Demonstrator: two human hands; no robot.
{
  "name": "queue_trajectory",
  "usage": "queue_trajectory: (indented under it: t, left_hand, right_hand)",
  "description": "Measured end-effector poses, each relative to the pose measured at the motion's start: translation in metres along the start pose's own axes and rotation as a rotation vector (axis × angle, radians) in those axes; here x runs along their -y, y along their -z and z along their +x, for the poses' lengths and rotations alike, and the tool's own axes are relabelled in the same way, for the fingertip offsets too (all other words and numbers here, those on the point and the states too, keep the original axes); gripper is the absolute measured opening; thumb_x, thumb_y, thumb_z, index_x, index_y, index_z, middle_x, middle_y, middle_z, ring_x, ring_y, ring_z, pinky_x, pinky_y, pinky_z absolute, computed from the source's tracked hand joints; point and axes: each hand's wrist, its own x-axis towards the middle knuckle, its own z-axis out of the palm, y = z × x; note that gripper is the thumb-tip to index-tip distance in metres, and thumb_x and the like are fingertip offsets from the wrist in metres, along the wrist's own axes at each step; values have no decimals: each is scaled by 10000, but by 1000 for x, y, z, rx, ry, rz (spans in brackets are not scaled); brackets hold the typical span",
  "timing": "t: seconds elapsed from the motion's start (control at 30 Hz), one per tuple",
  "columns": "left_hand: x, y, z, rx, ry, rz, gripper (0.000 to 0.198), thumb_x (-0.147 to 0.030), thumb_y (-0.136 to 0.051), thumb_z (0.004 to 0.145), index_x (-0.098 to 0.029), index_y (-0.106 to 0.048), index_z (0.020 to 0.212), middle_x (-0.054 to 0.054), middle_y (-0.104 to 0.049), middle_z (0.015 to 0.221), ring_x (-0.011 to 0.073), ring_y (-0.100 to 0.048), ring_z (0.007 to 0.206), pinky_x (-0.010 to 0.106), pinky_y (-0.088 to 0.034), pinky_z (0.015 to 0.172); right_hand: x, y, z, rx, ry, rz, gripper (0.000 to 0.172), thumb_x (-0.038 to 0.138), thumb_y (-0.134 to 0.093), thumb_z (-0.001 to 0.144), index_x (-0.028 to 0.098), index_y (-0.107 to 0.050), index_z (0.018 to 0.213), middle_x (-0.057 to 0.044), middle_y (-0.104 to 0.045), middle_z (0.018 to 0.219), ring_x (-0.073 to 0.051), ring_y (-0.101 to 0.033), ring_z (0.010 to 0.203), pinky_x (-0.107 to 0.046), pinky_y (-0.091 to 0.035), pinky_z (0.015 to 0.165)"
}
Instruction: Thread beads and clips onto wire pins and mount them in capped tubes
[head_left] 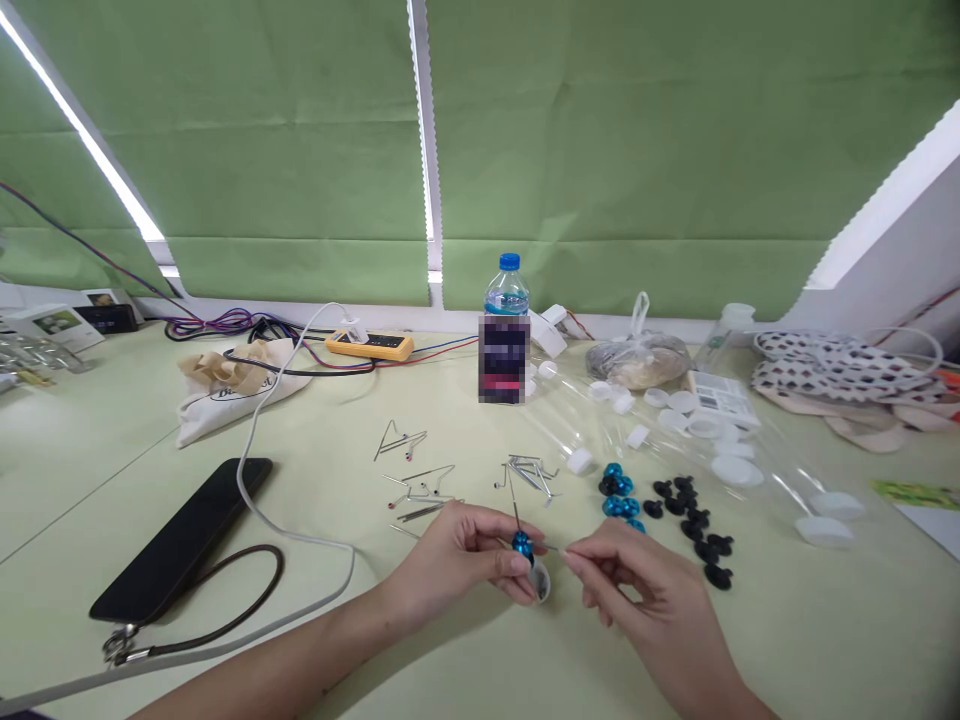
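Pinching the blue knob over the worktop, toward its near edge, the fingers of the left hand could lose it if it twists; those of the right hand pinch a thin rod, which sideways pressure could dislodge.

Free lane between obstructing white cable and metal rods

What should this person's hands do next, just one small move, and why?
Probably ease the thin metal rod gently toward the blue part: the right hand pinches the rod's outer end, its other end points at the blue part's side, and the left hand grips that part. Whether the rod is already seated is too small to tell.
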Motion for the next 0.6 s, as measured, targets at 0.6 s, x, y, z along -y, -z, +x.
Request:
queue_trajectory:
  t: [0.6]
  left_hand:
    - [-1, -1, -1, 39, 10, -17, 327, -323, -789, 712, -105, -755, 953, 103, -743, 849, 177, -699, 672, 315, -582, 691]
  right_hand:
    - [0, 1, 0, -22, 260, -162, 103, 156, -571, 930, 203, -641, 871, 13, -526, 645, -127, -518, 529, -254, -406, 472]
